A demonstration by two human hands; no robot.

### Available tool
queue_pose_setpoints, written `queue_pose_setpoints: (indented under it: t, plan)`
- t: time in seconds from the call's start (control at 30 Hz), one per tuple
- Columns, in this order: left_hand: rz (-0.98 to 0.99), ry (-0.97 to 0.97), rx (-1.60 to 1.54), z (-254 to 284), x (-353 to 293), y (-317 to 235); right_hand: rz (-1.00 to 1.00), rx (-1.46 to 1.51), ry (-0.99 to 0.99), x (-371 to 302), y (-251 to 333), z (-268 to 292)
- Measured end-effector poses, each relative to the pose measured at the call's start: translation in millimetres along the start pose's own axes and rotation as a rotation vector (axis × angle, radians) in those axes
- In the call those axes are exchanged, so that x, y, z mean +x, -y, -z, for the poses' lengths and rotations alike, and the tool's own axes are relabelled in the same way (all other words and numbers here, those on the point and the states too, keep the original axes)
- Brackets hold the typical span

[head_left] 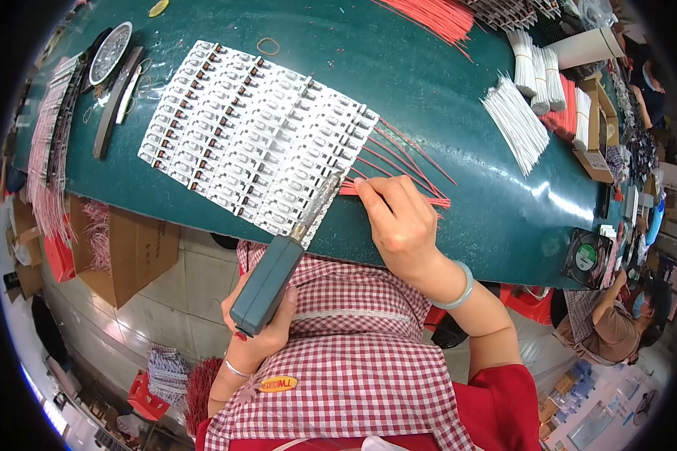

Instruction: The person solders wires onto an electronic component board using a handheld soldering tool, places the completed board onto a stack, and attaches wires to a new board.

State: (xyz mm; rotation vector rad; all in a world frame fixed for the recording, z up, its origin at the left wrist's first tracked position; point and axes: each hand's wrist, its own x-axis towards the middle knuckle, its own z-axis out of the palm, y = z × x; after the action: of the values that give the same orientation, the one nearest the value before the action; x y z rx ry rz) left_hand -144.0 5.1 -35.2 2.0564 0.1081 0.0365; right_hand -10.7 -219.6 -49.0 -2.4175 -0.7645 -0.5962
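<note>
My left hand point(262, 331) is wrapped round the dark green handle of a soldering iron point(267, 282). Its perforated metal barrel points up to the lower right edge of a panel of small white plastic parts point(252, 135), set in close rows with silvery and dark pieces in them. Just right of the iron's tip, my right hand point(402, 218) has thumb and forefinger pinched at the end of a red wire point(350, 189). Several more red wires point(410, 154) fan out from the panel's right edge, some passing behind my right fingers. The exact contact at the tip is too small to tell.
Bundles of white wires point(515, 124) and red wires point(436, 19) lie on the green table point(496, 218). A silver dish point(110, 54) and a dark bar point(118, 101) sit at left. A small fan point(583, 257) stands at the right edge. Another person point(617, 316) sits beyond it.
</note>
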Motion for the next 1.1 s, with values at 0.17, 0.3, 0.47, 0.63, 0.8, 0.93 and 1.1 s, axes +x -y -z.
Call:
queue_pose_setpoints:
  t: [0.17, 0.3, 0.47, 0.63, 0.8, 0.93, 1.1]
  plan:
    - [0.003, 0.023, 0.008, 0.4, 3.1, -5.1, 0.016, -0.012, -0.003, -1.3, -0.2, -1.5]
    - [0.011, 0.042, -0.003, 1.5, 7.1, -10.0, 0.016, -0.024, 0.004, -0.2, 1.4, -0.1]
    - [0.006, 0.048, -0.002, 1.5, 4.7, -7.6, 0.018, -0.041, 0.013, 0.8, 2.3, 0.6]
    - [-0.012, -0.039, -0.032, 1.8, -4.2, 1.2, 0.020, -0.042, 0.005, 0.1, 2.1, -0.2]
    - [-0.026, -0.030, -0.002, 4.9, -8.0, 3.0, 0.014, -0.056, 0.013, -1.6, 2.7, -1.1]
    - [-0.078, -0.054, 0.011, 4.1, -6.3, 3.5, 0.004, -0.015, -0.024, -2.3, 6.3, -0.2]
    - [-0.086, -0.048, 0.002, 5.4, -9.8, 7.5, -0.007, 0.042, -0.001, -6.3, 13.8, 0.7]
